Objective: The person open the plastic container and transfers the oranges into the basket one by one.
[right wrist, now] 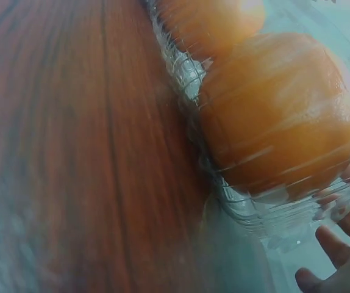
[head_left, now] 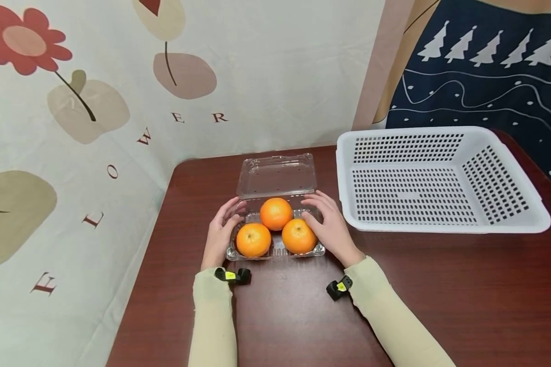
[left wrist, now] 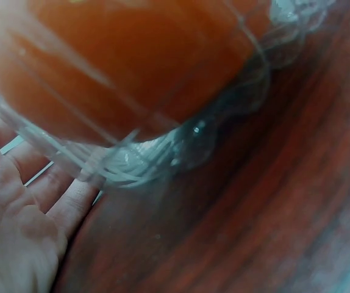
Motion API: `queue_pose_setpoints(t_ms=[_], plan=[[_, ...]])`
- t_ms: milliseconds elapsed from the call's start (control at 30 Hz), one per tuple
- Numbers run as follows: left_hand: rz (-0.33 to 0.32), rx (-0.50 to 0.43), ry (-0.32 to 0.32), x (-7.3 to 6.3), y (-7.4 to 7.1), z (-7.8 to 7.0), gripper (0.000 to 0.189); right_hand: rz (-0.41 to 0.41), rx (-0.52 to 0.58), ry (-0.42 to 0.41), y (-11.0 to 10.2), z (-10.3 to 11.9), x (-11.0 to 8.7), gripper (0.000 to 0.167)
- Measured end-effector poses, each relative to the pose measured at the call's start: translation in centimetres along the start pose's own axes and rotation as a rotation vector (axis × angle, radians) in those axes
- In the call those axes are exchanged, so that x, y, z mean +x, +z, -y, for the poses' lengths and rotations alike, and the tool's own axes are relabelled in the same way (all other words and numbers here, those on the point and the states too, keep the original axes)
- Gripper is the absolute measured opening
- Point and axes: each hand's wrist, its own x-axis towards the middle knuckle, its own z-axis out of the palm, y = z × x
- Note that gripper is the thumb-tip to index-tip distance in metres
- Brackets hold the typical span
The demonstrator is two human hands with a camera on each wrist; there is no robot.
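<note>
A clear plastic clamshell box [head_left: 277,250] stands on the table with its lid [head_left: 277,176] folded back flat behind it. Three oranges lie inside: one orange [head_left: 276,214] at the back, another [head_left: 253,240] front left, a third [head_left: 299,236] front right. My left hand [head_left: 221,229] is at the box's left side, its fingers extended along the outer wall in the left wrist view. On the right side, my right hand [head_left: 328,224] has its thumb near the front right orange. Its fingers [right wrist: 336,247] are spread and slightly bent beside the plastic wall.
A white perforated plastic basket [head_left: 410,227] stands to the right of the box on the dark red wooden table [head_left: 284,316]. A pale printed cloth [head_left: 275,76] hangs behind and left. A navy cloth [head_left: 482,97] with white trees hangs at the back right.
</note>
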Motion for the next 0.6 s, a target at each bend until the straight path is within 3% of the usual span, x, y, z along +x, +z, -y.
queue_pose_setpoints(t_ms=[233, 367, 600], plan=[[-0.009, -0.020, 0.023, 0.1, 0.0, 0.3, 0.042, -0.016, -0.205, -0.096, -0.3, 1.0, 0.1, 0.024], [-0.019, -0.040, 0.029, 0.3, -0.2, 1.2, 0.042, -0.014, -0.322, -0.161, -0.3, 1.5, 0.1, 0.021], [-0.040, -0.034, 0.050, 0.7, -0.5, 2.3, 0.046, -0.031, -0.384, -0.246, -0.4, 2.4, 0.1, 0.020]])
